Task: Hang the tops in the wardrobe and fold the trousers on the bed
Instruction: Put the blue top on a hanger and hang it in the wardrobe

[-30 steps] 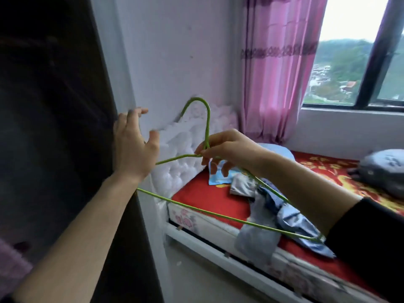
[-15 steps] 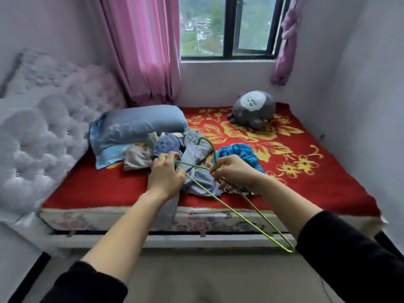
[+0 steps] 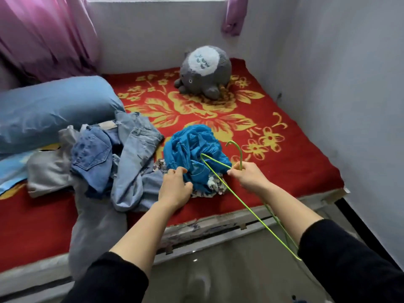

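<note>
Nearest the camera, two arms in black sleeves [image 3: 349,259] are stretched over the bed's edge. The left hand [image 3: 175,189] is set at the near edge of the crumpled blue top [image 3: 192,149], its grip closed, with the fingers curled into the fabric. The right hand [image 3: 249,176] is wrapped tightly round the neck of a green wire hanger [image 3: 240,157] (hook up, frame slanting back towards the right sleeve). A patterned cloth [image 3: 215,184] is partly covered by the top. To the left, denim trousers [image 3: 131,154] are heaped unfolded on the red flowered bed [image 3: 295,154]. Farther off, a blue pillow [image 3: 54,110], a grey plush toy [image 3: 205,71] and a pink curtain [image 3: 43,33] are seen.
</note>
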`<act>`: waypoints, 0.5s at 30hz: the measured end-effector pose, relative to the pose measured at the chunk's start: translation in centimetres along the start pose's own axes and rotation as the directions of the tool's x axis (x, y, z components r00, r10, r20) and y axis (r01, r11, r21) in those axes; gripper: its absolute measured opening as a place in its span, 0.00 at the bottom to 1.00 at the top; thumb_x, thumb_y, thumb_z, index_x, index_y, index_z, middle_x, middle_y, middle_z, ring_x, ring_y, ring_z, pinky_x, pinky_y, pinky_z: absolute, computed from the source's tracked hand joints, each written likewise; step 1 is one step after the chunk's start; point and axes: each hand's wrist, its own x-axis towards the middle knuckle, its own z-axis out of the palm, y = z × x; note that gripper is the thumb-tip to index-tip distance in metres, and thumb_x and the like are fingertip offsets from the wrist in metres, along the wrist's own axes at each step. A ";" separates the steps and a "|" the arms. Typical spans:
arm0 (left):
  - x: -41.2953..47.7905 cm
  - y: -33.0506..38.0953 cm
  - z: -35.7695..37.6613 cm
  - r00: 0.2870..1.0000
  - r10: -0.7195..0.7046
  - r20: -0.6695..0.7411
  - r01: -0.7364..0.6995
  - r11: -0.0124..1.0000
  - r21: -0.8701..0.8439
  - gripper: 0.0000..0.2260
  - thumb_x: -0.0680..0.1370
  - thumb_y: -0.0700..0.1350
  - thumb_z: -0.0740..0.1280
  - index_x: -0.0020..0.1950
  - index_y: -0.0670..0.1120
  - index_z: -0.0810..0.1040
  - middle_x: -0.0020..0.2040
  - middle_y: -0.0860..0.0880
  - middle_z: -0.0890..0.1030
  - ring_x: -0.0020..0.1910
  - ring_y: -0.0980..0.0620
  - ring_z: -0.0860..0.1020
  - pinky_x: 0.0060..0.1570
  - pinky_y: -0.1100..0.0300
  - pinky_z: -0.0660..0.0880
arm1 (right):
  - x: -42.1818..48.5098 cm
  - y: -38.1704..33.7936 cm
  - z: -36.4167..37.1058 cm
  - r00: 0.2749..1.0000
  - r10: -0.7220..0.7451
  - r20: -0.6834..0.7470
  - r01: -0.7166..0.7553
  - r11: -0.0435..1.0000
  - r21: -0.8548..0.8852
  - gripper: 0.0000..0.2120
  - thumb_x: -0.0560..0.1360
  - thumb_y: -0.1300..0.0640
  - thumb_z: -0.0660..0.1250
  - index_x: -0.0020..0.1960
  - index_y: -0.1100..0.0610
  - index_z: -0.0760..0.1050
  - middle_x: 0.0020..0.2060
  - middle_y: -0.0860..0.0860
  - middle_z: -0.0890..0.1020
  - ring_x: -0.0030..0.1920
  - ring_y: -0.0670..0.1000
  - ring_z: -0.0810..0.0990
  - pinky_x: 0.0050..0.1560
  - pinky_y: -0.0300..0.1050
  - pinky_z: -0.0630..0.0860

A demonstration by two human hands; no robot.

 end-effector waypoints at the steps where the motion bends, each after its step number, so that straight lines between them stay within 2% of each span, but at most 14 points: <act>1: 1.3 -0.1 0.7 0.999 -0.019 0.033 0.019 1.000 -0.005 0.17 0.77 0.45 0.62 0.66 0.46 0.68 0.64 0.42 0.70 0.64 0.43 0.67 0.62 0.50 0.66 | 1.2 0.4 -0.2 1.000 0.011 -0.008 -0.011 1.000 -0.002 0.12 0.75 0.61 0.67 0.33 0.55 0.72 0.20 0.44 0.70 0.22 0.42 0.67 0.25 0.37 0.64; 4: 5.3 -0.5 2.8 0.989 -0.094 0.110 0.096 0.995 -0.011 0.18 0.77 0.46 0.61 0.67 0.46 0.68 0.64 0.42 0.70 0.63 0.43 0.68 0.61 0.49 0.69 | 5.2 1.2 -0.9 0.996 0.062 -0.072 -0.064 0.998 -0.027 0.11 0.72 0.62 0.66 0.33 0.53 0.74 0.29 0.49 0.76 0.30 0.48 0.72 0.34 0.42 0.66; 7: 9.1 -0.8 4.7 0.973 -0.166 0.158 0.172 0.985 -0.027 0.18 0.76 0.46 0.60 0.66 0.46 0.68 0.63 0.43 0.70 0.60 0.44 0.71 0.59 0.47 0.72 | 9.8 1.8 -1.4 0.985 0.095 -0.143 -0.102 0.994 -0.040 0.07 0.72 0.63 0.64 0.41 0.55 0.79 0.37 0.52 0.81 0.41 0.52 0.76 0.43 0.41 0.68; 11: 14.2 -1.3 7.3 0.945 -0.273 0.179 0.284 0.958 -0.037 0.18 0.77 0.48 0.60 0.66 0.47 0.68 0.64 0.44 0.69 0.60 0.44 0.72 0.59 0.47 0.71 | 16.8 2.7 -1.3 0.984 0.127 -0.124 -0.137 0.988 -0.077 0.09 0.73 0.63 0.61 0.48 0.58 0.80 0.40 0.53 0.80 0.47 0.57 0.80 0.46 0.45 0.71; 15: 18.1 -1.5 10.5 0.910 -0.365 0.198 0.386 0.919 -0.080 0.18 0.77 0.52 0.62 0.64 0.48 0.71 0.64 0.45 0.71 0.62 0.45 0.70 0.59 0.51 0.70 | 23.2 4.2 0.1 0.981 0.170 -0.090 -0.181 0.975 -0.127 0.13 0.74 0.62 0.62 0.55 0.59 0.80 0.49 0.55 0.82 0.51 0.57 0.79 0.45 0.42 0.66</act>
